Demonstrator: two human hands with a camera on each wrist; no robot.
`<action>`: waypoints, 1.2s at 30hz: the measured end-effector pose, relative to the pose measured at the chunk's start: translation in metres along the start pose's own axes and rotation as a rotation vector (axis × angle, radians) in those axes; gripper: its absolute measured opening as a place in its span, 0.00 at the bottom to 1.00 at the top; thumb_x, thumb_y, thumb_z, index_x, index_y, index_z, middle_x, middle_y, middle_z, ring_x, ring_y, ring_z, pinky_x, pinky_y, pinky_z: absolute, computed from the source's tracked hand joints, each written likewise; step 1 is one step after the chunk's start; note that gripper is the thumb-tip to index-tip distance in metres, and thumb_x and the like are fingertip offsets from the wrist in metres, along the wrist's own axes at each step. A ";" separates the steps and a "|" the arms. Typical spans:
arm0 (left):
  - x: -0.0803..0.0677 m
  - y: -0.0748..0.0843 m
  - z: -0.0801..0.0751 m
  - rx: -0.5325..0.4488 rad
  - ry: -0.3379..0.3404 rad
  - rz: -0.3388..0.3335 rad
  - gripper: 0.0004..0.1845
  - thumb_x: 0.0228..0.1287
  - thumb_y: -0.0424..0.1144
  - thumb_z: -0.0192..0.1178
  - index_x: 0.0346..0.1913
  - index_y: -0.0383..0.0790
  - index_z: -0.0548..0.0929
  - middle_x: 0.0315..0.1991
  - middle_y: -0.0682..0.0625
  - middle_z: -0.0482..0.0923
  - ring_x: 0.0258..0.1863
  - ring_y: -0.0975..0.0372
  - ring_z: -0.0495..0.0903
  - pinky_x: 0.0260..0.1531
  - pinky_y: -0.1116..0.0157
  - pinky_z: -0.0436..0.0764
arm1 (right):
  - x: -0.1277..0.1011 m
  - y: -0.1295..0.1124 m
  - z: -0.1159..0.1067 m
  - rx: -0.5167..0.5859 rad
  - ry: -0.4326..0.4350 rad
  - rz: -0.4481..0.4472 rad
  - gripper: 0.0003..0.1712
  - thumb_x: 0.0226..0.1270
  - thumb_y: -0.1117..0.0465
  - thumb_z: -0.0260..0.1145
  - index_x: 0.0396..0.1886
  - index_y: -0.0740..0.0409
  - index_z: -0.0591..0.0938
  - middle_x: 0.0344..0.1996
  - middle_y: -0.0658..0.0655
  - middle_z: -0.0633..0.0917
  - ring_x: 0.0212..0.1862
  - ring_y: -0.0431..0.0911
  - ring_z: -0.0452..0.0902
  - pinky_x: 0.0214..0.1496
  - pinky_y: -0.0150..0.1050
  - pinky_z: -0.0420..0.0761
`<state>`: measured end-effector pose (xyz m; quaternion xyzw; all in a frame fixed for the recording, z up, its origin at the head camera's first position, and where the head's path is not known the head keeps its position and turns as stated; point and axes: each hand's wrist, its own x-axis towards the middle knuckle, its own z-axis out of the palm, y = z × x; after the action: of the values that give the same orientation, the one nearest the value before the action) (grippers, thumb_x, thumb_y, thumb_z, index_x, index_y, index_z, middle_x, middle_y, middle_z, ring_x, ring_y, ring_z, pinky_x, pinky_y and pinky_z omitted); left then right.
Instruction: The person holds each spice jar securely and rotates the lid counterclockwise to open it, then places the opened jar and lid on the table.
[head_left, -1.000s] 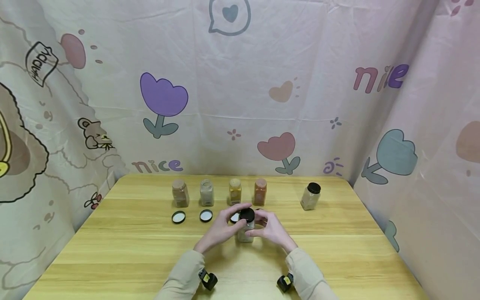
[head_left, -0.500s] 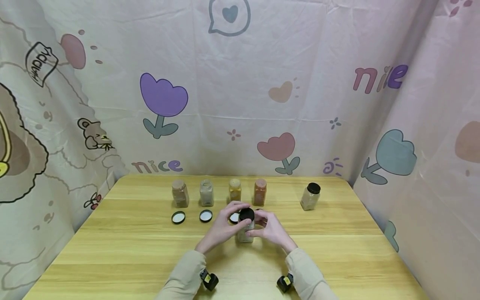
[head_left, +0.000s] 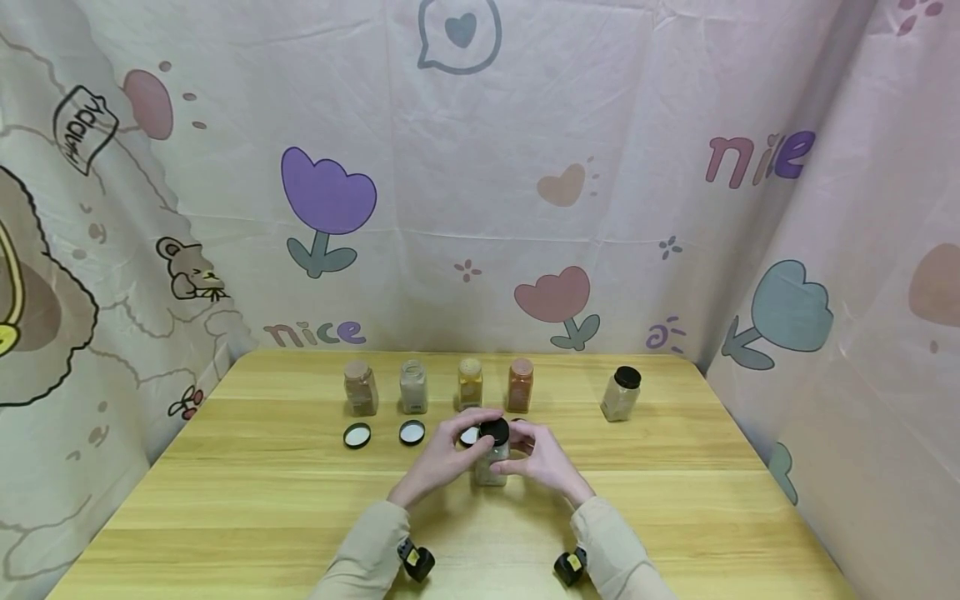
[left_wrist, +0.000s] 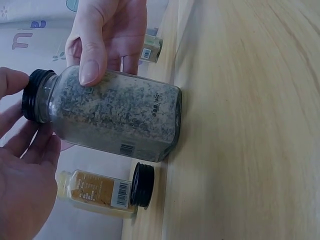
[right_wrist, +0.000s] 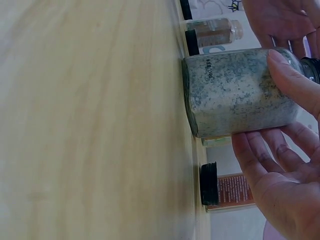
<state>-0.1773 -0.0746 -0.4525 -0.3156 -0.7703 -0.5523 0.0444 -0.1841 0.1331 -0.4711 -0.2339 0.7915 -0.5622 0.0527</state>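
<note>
A square clear jar [head_left: 492,476] of grey-green flecked seasoning stands upright on the wooden table between both hands. Its black screw lid [left_wrist: 37,95] sits on the neck. My left hand [head_left: 447,454] holds that lid between thumb and fingers. Lower down, my right hand [head_left: 549,458] grips the jar's body, thumb on the near side and fingers around the far side, as the right wrist view shows. Behind the hands lies an upturned black lid [head_left: 469,435], partly covered by the left hand; another dark lid shows only as a sliver behind the right fingers.
Along the back stand a brown-filled jar [head_left: 361,390], a pale jar [head_left: 413,388], a yellow jar [head_left: 470,385] and an orange-red jar [head_left: 521,387], all lidless. Upturned lids [head_left: 357,435] lie before them. Farther right is a black-lidded jar [head_left: 621,395]. A printed curtain surrounds the table.
My left thumb and fingers have shifted slightly around the lid, over and back. The jar and my right hand stay in place.
</note>
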 end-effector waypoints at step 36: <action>-0.001 0.001 -0.003 -0.030 -0.018 0.050 0.24 0.70 0.33 0.62 0.68 0.38 0.76 0.70 0.40 0.73 0.71 0.46 0.71 0.72 0.55 0.73 | 0.000 0.002 0.000 0.003 0.002 -0.008 0.29 0.53 0.66 0.80 0.56 0.63 0.83 0.50 0.63 0.86 0.48 0.43 0.83 0.58 0.27 0.82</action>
<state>-0.1766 -0.0771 -0.4506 -0.3403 -0.7543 -0.5596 0.0466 -0.1846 0.1336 -0.4733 -0.2363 0.7899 -0.5637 0.0500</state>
